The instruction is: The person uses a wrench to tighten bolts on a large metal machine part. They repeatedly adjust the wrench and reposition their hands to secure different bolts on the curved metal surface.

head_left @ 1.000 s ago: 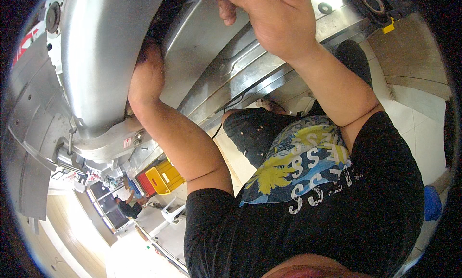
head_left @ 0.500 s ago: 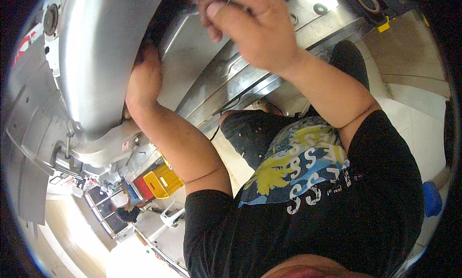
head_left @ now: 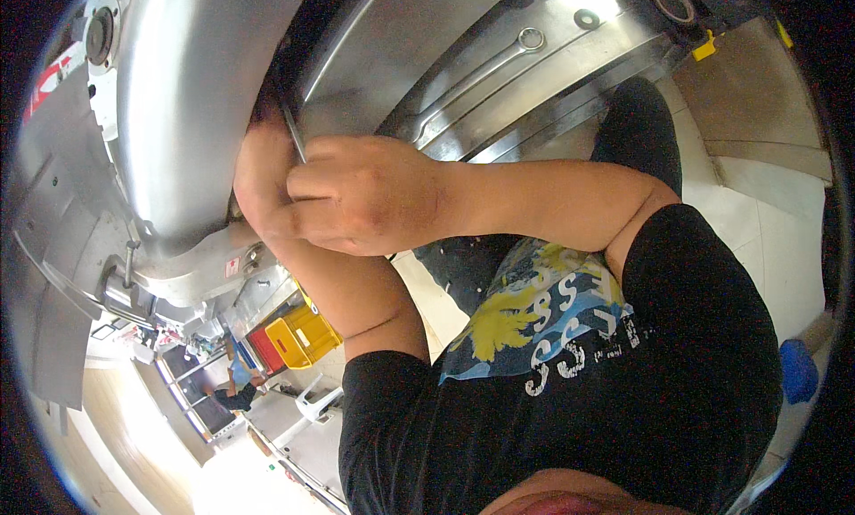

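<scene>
My left hand [head_left: 263, 154] reaches up into a dark gap [head_left: 307, 43] beside a rounded grey metal housing [head_left: 191, 114]. Its fingers are hidden in shadow there. My right hand [head_left: 365, 194] is closed across the left wrist, palm side hidden. From its fingers a thin metal rod [head_left: 292, 127] points up into the same gap; its kind does not show, and its far end is lost in the dark. A combination wrench [head_left: 481, 80] lies on the metal ledge to the right of the gap.
A black ring [head_left: 586, 19] lies on the ledge near a larger round fitting [head_left: 673, 4]. Down on the left are a yellow bin [head_left: 307, 337], a red bin [head_left: 264, 347] and a white chair [head_left: 313, 401]. Another person [head_left: 236, 396] is far off. Something blue [head_left: 799, 371] stands at right.
My right hand has come down and left from the top of the view to beside my left wrist. The wrench it covered now shows. My left hand stays in the gap.
</scene>
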A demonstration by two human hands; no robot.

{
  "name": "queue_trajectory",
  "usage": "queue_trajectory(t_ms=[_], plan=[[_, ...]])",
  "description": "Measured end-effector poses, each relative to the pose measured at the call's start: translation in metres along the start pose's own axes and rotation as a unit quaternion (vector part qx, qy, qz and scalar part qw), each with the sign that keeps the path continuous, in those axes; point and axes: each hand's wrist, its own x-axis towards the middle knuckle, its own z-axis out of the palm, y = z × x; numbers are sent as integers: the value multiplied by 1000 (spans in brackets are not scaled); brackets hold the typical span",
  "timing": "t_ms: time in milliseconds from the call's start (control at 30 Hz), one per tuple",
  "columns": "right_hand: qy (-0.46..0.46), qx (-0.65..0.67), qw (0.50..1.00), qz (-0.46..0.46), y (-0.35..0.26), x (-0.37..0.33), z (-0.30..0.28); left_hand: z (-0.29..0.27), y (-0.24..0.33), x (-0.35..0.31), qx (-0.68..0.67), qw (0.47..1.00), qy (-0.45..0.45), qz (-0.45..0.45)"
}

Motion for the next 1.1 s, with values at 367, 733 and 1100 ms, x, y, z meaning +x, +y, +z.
queue_trajectory(t_ms=[367, 733, 1100], plan=[[183, 279, 911, 241, 23, -17, -92, 10, -11, 26, -53, 996, 70, 20], [164, 427, 853, 252, 50, -3, -89, 6, -6, 15, -60, 997, 55, 2], [137, 406, 873, 235, 53, 20, -98, 0, 1, 16, -47, 998, 35, -9]])
